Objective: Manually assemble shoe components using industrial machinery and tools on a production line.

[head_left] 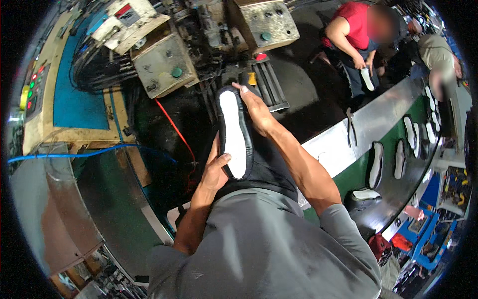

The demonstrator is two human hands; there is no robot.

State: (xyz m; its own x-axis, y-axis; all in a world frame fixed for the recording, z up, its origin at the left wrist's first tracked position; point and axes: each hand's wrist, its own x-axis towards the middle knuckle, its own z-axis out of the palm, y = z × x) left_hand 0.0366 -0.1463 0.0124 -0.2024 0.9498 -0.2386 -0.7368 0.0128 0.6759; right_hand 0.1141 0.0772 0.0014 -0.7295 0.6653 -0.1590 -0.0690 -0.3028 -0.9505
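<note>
Gripping with the left hand [214, 173] the near end of a black shoe with a long white underside [235, 134], pressing the thumb onto the white near its left edge. Clasping the far end from the right with the right hand [254, 105], with thumb extended along the rim close to the tip. Cannot tell how the fingers close underneath. Held thus between both hands, lengthwise over black trousers [271, 172], with the white side facing up.

Just beyond, to the right of the tip, in front of a dark slatted metal rack [274, 87]: a small yellow piece [252, 78]. Farther ahead, on greasy machinery, two cream metal boxes with green buttons [167, 70]. To the left, running beside the machinery, a thin red cable [174, 127], then a blue hose [99, 154] and a cream console with a blue panel [82, 74].

Off to the right, on a green surface with shiny metal borders [351, 173], several more shoes with white undersides [377, 164]. Beyond these, near the upper right, a seated co-worker in a red top [351, 27], holding a similar white-soled piece [367, 78].
</note>
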